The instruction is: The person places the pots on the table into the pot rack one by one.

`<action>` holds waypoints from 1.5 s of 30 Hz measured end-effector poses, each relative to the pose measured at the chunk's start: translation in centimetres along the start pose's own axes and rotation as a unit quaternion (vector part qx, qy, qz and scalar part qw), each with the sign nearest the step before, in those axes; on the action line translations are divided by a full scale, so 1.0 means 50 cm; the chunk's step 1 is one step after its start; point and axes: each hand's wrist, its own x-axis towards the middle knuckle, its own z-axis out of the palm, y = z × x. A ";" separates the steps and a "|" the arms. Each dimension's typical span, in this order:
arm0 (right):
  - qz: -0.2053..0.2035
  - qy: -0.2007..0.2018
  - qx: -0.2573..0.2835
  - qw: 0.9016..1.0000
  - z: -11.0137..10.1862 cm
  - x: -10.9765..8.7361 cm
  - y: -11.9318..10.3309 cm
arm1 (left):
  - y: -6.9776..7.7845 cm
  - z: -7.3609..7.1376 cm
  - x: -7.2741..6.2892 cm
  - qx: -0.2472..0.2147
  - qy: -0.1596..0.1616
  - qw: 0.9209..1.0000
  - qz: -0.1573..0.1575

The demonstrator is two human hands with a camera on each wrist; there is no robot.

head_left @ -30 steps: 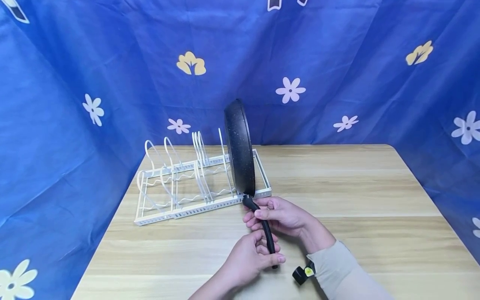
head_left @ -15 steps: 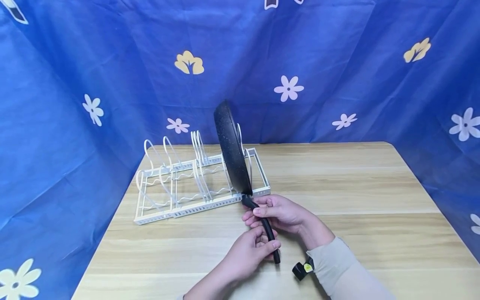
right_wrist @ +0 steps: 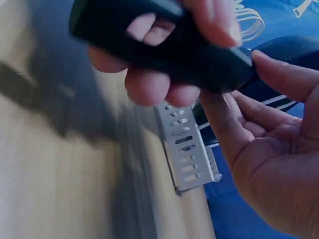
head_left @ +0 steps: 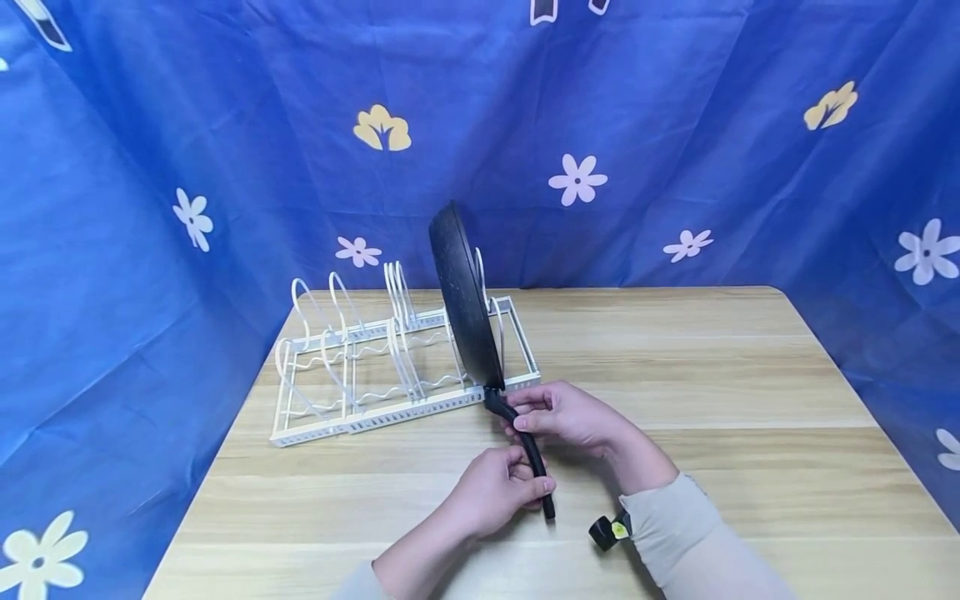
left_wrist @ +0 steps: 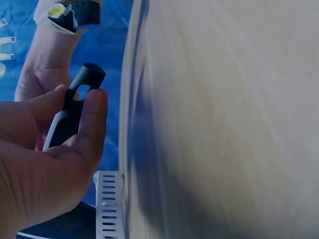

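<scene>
A black frying pan [head_left: 467, 300] stands on edge, leaning left, among the right-hand wires of a white metal pan rack [head_left: 405, 408]. Its handle [head_left: 534, 458] points toward the near side of the table. My left hand [head_left: 498, 492] grips the handle near its end, thumb on top; the left wrist view shows the handle's hanging hole [left_wrist: 82, 92] between thumb and fingers. Nearer the pan body, my right hand [head_left: 570, 423] pinches the handle between thumb and fingers. In the right wrist view both hands are on the handle [right_wrist: 164, 45], and the pan body is partly hidden.
Several wire dividers [head_left: 341, 342] rise along the rack's left and middle. The rack sits on the left part of a wooden table [head_left: 675, 375]. A blue patterned cloth [head_left: 637, 100] hangs behind and at both sides. A black wrist camera [head_left: 606, 532] hangs at the right cuff.
The pan has tilted left from nearly upright, its top shifting left, exposing the wire divider to its right. Both hands keep hold of the handle; its end has moved slightly away from me.
</scene>
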 end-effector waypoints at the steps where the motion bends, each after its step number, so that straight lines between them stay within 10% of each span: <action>1: 0.003 0.007 -0.007 1.000 0.001 0.002 0.003 | -0.001 -0.001 0.003 0.009 0.002 1.000 -0.002; 22: 0.020 0.077 -0.041 0.996 0.012 0.014 0.027 | -0.009 -0.016 0.037 0.147 0.006 0.989 0.001; 34: 0.015 0.113 -0.098 0.989 0.015 0.018 0.034 | -0.003 -0.020 0.038 0.293 0.026 0.954 0.063; 45: 0.007 0.146 -0.436 0.888 0.064 -0.019 -0.004 | 0.003 -0.036 0.006 0.427 0.073 0.890 0.144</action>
